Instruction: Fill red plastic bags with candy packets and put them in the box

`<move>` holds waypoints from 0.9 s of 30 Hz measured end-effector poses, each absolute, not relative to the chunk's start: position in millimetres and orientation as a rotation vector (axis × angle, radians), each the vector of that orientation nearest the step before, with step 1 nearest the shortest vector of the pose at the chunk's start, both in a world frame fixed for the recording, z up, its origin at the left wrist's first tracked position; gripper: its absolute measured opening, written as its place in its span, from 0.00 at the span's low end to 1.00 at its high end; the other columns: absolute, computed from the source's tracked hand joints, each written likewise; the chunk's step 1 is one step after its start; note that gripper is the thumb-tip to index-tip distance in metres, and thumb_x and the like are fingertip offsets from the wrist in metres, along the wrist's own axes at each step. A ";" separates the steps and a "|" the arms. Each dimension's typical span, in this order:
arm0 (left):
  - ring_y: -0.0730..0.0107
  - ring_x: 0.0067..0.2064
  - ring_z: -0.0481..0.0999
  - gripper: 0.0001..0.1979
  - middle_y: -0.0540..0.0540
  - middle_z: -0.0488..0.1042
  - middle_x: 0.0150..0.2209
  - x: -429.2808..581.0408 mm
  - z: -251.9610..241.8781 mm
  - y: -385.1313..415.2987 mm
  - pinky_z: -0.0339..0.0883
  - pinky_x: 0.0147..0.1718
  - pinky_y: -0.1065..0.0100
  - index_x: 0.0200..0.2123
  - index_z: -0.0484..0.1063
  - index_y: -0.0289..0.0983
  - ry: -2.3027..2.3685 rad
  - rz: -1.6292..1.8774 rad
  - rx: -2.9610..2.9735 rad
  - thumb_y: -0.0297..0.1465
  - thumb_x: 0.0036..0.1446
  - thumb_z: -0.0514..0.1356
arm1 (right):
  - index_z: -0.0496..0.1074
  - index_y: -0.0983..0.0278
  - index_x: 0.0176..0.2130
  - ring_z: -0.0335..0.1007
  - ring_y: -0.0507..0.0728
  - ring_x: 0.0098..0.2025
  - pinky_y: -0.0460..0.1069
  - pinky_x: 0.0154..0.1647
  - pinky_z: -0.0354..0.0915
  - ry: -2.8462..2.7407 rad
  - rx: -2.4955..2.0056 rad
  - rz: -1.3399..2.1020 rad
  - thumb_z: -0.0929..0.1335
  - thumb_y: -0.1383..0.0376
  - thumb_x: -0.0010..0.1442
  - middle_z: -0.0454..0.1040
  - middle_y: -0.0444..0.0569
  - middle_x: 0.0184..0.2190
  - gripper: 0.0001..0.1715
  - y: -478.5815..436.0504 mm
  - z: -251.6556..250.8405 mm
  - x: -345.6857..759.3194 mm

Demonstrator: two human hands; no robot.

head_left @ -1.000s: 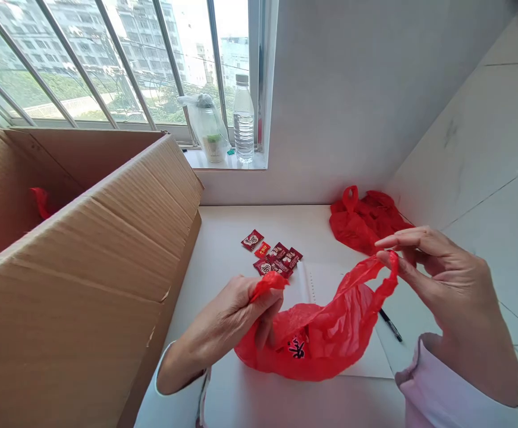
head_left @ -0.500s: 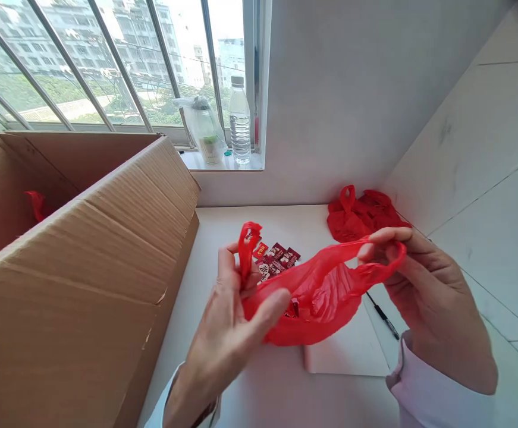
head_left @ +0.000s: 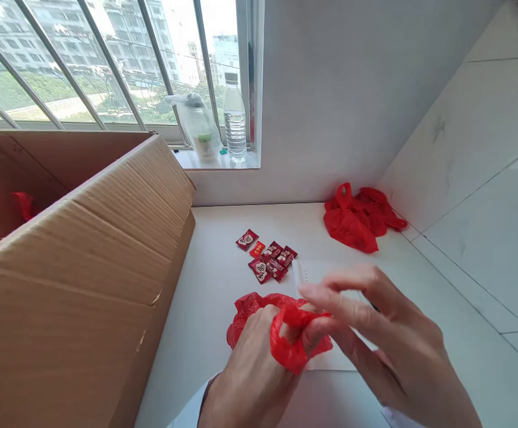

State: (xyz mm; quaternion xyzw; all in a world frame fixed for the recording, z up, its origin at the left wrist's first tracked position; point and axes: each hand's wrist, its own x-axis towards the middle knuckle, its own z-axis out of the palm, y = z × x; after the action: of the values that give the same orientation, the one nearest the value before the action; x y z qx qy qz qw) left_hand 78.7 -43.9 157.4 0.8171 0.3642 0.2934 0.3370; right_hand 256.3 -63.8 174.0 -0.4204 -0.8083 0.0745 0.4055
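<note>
A red plastic bag [head_left: 246, 315] is bunched up low over the table, in front of me. My left hand [head_left: 259, 356] is closed around its gathered neck, and one of its handles loops over the knuckles. My right hand [head_left: 374, 333] reaches in from the right, its thumb pressed against that handle loop and its fingers bent above it. The fingertips partly overlap the left hand, which hides the exact grip. Just beyond the bag lie several dark red sachets [head_left: 273, 261] with a small bright red packet [head_left: 257, 249] among them.
A large open cardboard box [head_left: 107, 267] stands at the left with red plastic inside. More red bags [head_left: 357, 220] lie heaped against the back wall. A white notebook [head_left: 330, 361] is under my hands. On the sill are a water bottle [head_left: 235, 122] and a bagged cup [head_left: 203, 134].
The bag's mouth, held stretched between both hands before, is now gathered into my left hand. My right hand has moved left to meet it, and the sachets have come into fuller view.
</note>
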 end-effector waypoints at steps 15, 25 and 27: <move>0.78 0.31 0.70 0.04 0.53 0.72 0.31 65.7 164.8 0.5 0.66 0.29 0.76 0.38 0.69 0.41 0.714 0.613 1.301 0.32 0.59 0.56 | 0.74 0.61 0.36 0.66 0.53 0.32 0.49 0.34 0.68 -2.290 -0.680 0.523 0.63 0.71 0.62 0.74 0.47 0.30 0.11 -43.2 175.5 254.2; 0.76 0.26 0.60 0.15 0.56 0.66 0.28 52.8 175.9 -26.0 0.55 0.27 0.72 0.28 0.55 0.40 0.809 0.307 2.486 0.12 0.47 0.46 | 0.65 0.60 0.56 0.70 0.54 0.46 0.52 0.49 0.66 -1.873 -0.718 1.318 0.54 0.56 0.69 0.73 0.51 0.46 0.23 -5.1 153.9 251.4; 0.75 0.25 0.59 0.15 0.54 0.65 0.27 54.1 172.6 -26.1 0.51 0.24 0.71 0.27 0.54 0.39 0.904 0.440 2.637 0.12 0.49 0.44 | 0.68 0.61 0.53 0.70 0.53 0.43 0.50 0.46 0.66 -1.953 -0.729 1.365 0.54 0.55 0.69 0.74 0.49 0.40 0.25 0.4 148.4 246.6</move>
State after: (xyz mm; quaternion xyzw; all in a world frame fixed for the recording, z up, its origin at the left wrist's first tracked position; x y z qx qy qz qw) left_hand 54.1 -26.1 172.6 0.9225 0.3162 0.1541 0.1592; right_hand 246.6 0.4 148.4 -0.2773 -0.7428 0.5191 0.3192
